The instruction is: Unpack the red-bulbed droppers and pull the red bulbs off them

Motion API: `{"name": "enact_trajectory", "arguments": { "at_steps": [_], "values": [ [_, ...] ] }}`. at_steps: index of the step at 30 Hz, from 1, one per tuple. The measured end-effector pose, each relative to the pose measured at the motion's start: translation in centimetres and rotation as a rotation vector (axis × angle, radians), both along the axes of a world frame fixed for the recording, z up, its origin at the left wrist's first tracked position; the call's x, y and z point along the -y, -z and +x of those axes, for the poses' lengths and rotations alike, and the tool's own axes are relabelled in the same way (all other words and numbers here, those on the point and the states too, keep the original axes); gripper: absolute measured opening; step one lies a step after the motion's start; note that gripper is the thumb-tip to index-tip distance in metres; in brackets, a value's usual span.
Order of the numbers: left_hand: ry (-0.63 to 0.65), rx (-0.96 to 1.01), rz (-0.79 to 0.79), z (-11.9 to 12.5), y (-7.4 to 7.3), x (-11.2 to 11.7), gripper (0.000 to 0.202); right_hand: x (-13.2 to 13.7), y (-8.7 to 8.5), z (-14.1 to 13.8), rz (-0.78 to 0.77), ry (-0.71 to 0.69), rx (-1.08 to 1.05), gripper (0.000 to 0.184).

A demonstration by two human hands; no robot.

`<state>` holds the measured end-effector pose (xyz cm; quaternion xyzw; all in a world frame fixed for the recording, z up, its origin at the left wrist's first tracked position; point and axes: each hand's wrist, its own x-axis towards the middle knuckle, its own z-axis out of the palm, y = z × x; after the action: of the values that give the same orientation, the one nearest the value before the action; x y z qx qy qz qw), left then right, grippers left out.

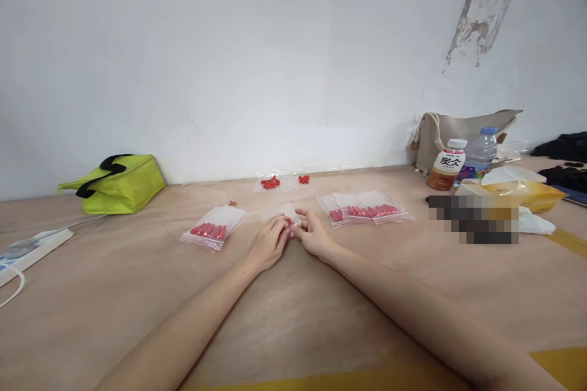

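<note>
Both my hands meet over a small clear zip bag (279, 214) on the table, with red pieces showing between the fingers. My left hand (269, 242) pinches the bag's near edge from the left. From the right, my right hand (313, 234) grips the same edge with thumb and fingers. Left of them lies a filled zip bag (224, 217) with several red tube-like pieces (208, 230) inside. To the right, several filled zip bags (367, 206) overlap in a row. Beyond my hands, loose red pieces (270, 182) rest on clear plastic, with a smaller cluster (303, 179) beside them.
A lime-green bag (123, 183) with black straps stands at the back left, near a white power strip (39, 253). At the right are a brown drink bottle (447, 165), a blue-capped bottle (483, 146), a beige bag (428, 134) and a yellow tissue pack (527, 188). A wall bounds the back.
</note>
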<state>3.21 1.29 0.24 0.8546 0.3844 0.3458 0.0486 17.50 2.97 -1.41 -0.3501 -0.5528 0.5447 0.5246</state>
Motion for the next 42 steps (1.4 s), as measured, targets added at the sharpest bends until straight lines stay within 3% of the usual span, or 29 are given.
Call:
{"name": "enact_trajectory", "arguments": {
  "at_steps": [8,15,18,21,26,30,32,36,39,42],
  "values": [
    [-0.007,-0.089,-0.030,0.1,1.1,-0.3,0.027,-0.4,0.4,-0.5,0.003,-0.079,-0.036,0.046],
    [-0.112,-0.066,-0.046,-0.1,0.6,0.0,0.024,-0.5,1.3,-0.2,0.112,-0.010,0.263,0.046],
    [-0.164,-0.044,-0.024,-0.1,0.4,0.3,0.020,-0.1,0.8,0.4,0.163,0.084,0.382,0.045],
    [-0.232,-0.044,0.021,0.0,0.3,0.6,0.019,0.5,0.0,1.2,0.305,0.213,0.636,0.044],
    [-0.283,-0.270,0.183,-0.6,-0.2,0.6,0.017,1.1,-0.7,2.1,0.481,0.307,1.010,0.042],
    [-0.314,-0.553,0.271,-1.4,-1.2,0.6,0.019,1.1,-0.6,2.1,0.583,0.374,1.114,0.039],
    [-0.281,-0.594,0.273,-1.6,-1.6,0.5,0.020,1.1,-0.5,2.0,0.633,0.408,1.140,0.030],
    [-0.266,-0.392,0.220,-2.0,-1.5,0.2,0.022,0.9,-0.4,2.2,0.707,0.441,1.163,0.008],
    [-0.296,-0.244,0.099,-2.7,-1.1,-0.5,0.030,0.9,-0.6,2.5,0.745,0.443,1.171,0.012],
    [-0.324,-0.254,-0.057,-3.3,-0.9,-0.8,0.037,0.9,-0.7,2.6,0.759,0.393,1.179,0.019]
  ]
}}
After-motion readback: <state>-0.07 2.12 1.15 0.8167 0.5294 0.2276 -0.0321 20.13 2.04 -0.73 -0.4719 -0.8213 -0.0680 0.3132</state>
